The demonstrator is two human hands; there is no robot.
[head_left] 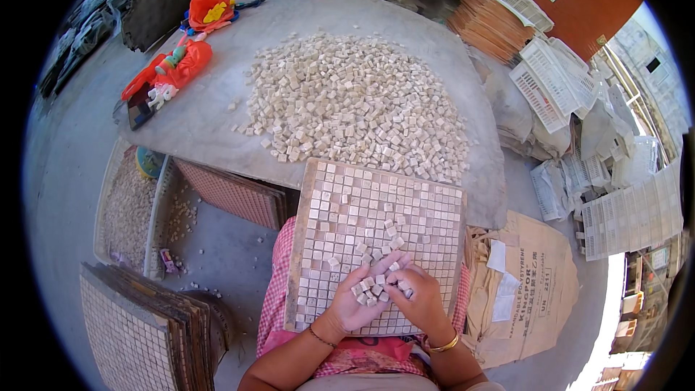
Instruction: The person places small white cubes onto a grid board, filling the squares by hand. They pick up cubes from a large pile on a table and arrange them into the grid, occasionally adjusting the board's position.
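"What could go wrong here?"

"The cubes (371,291) could spill: they sit loosely piled in the left hand (351,313), so a slight tilt might be enough. The strays (391,232) lying on the tray (302,232) could get knocked about by the fingers."

"And the tray?"

"It lies over the lap (277,268), its far edge near the heap (355,101) on the table (217,123). A shift of the legs might tip it, I'd guess."

"The grip?"

"Left is palm up, cupped, cradling the cubes from below, not clamping. The right hand (421,295) bends in beside it, thumb and fingers drawn close by some cubes; whether it pinches one, I can't tell."
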